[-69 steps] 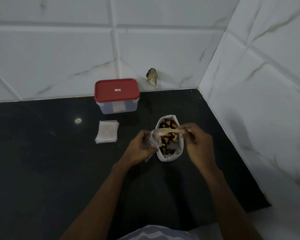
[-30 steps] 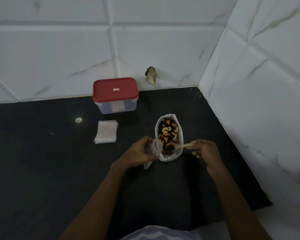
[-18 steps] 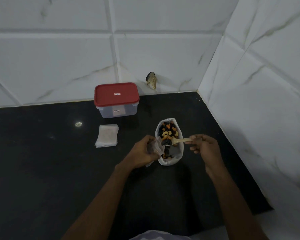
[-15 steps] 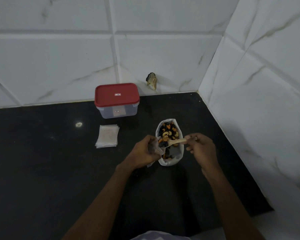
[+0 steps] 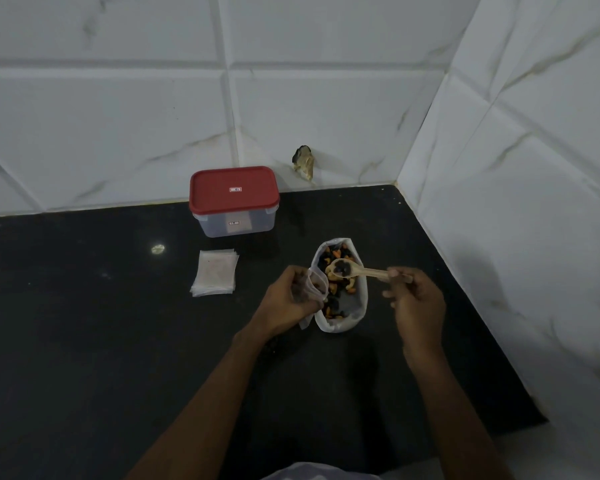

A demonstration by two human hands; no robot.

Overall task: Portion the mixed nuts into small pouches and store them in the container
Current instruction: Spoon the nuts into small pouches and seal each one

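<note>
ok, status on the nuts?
Left hand grips small clear pouch. Right hand holds loaded wooden spoon over white nut bag. Red-lidded container closed. Nothing blocking.

Dimly lit kitchen corner.
White, veined wall tiles (image 5: 118, 133) meet a black countertop (image 5: 66, 341); a chipped hole (image 5: 303, 162) marks the back wall.

- The right hand (image 5: 417, 301) is lifting the wooden spoon (image 5: 359, 270) out of the bag of mixed nuts (image 5: 355, 308), where the spoon's bowl was dipped low a second ago.
- The spoon is now carrying a small heap of nuts, hovering roughly level over the bag's upper half, close to the mouth of the small pouch (image 5: 317, 285).
- The right hand is sitting slightly farther right than half a second ago.
</note>
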